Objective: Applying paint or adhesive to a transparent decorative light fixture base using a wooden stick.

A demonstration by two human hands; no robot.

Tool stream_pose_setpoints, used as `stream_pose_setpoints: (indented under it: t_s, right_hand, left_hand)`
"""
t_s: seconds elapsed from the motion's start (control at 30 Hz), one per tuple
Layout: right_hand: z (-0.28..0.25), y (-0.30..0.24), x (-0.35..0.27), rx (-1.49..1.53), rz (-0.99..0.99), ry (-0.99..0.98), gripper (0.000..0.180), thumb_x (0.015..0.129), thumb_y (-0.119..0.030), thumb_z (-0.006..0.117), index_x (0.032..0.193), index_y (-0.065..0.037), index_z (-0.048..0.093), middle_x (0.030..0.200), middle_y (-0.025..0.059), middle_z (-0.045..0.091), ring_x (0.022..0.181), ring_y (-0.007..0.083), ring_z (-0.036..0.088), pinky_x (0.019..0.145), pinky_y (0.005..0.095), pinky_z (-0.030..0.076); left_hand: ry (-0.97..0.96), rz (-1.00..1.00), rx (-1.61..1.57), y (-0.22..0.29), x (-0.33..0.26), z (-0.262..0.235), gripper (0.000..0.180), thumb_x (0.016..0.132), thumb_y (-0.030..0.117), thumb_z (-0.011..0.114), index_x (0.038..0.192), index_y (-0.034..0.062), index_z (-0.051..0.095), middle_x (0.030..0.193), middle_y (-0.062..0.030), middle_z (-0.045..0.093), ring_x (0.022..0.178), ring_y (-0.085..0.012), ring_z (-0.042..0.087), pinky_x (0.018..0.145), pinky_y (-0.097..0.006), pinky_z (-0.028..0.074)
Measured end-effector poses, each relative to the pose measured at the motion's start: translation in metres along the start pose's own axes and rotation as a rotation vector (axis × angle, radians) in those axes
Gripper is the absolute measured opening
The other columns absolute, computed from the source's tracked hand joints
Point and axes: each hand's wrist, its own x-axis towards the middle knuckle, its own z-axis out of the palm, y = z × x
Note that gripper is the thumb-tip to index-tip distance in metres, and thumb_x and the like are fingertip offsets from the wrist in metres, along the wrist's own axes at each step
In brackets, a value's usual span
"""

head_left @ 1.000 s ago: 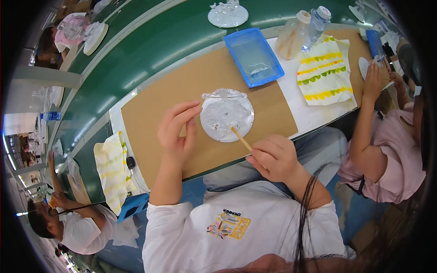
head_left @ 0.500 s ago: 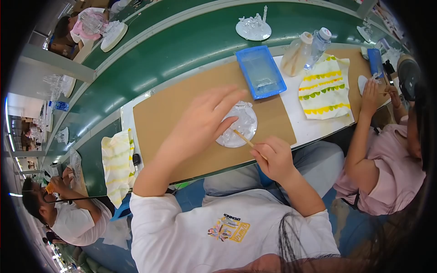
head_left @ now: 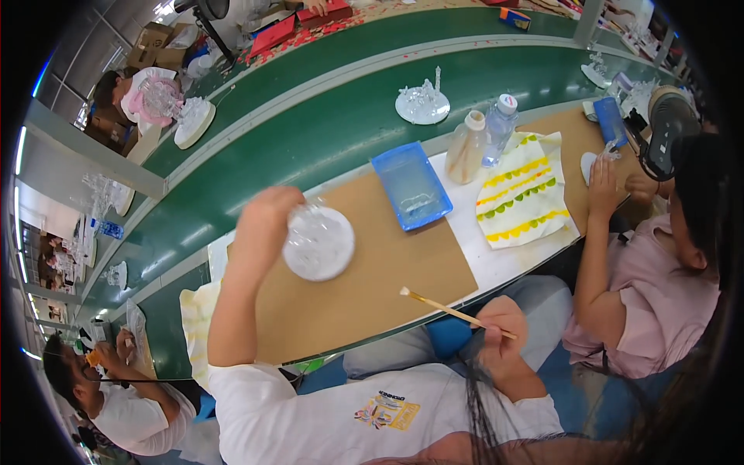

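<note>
A round white disc (head_left: 329, 254) with clear, glassy pieces on it is over the brown board, smeared by motion. At its upper left edge my left hand (head_left: 267, 221) has its fingers closed on it; the fingertips are partly hidden. In my right hand (head_left: 500, 337), near the front edge of the bench, is a thin brush (head_left: 442, 307) with a wooden handle and a pale tip. The brush points left and stays apart from the disc.
Beyond the brown board (head_left: 372, 298) is a blue tray (head_left: 411, 186) holding something clear. Two bottles (head_left: 467, 147) stand beside a patterned cloth (head_left: 527, 194). A white base with clear pieces (head_left: 422, 102) sits on the green surface. A co-worker (head_left: 628, 279) sits at right.
My left hand and the disc have moved left, away from the brush. My right hand has drawn back toward me with the brush. The whole view has shifted somewhat.
</note>
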Motion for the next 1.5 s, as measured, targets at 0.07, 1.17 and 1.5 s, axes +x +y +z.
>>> stream_pose_setpoints:
  t_s: [0.07,1.17,1.5]
  right_hand:
    - [-0.002,0.003,-0.003,0.053,0.011,0.152,0.015,0.096,-0.018,0.049,0.089,-0.005,0.051,0.069,0.0111,0.056,0.057,0.0165,0.05,0.051,0.0281,0.04]
    - [-0.074,0.025,-0.014,-0.058,0.253,0.358,0.01,0.095,-0.008,0.046,0.089,-0.002,0.052,0.072,0.0121,0.056,0.06,0.0158,0.05,0.055,0.0271,0.041]
    - [-0.045,0.035,0.071,-0.236,0.137,0.136,0.007,0.094,-0.007,0.052,0.088,-0.003,0.052,0.076,0.0095,0.057,0.064,0.0156,0.054,0.059,0.0274,0.043]
  left_hand:
    - [0.072,-0.042,0.049,-0.029,0.026,0.0,0.021,0.072,-0.011,0.053,0.085,0.0011,0.065,0.087,-0.0157,0.065,0.082,-0.0327,0.064,0.07,-0.036,0.051]
    - [0.224,0.128,-0.307,0.028,0.364,0.171,0.018,0.08,0.012,0.063,0.095,0.0033,0.07,0.082,-0.0153,0.07,0.074,-0.0259,0.069,0.067,-0.034,0.053]
    - [0.203,0.107,-0.108,0.046,0.109,-0.061,0.024,0.077,-0.012,0.056,0.095,0.0018,0.063,0.087,-0.0119,0.065,0.076,-0.0243,0.064,0.068,-0.031,0.052]
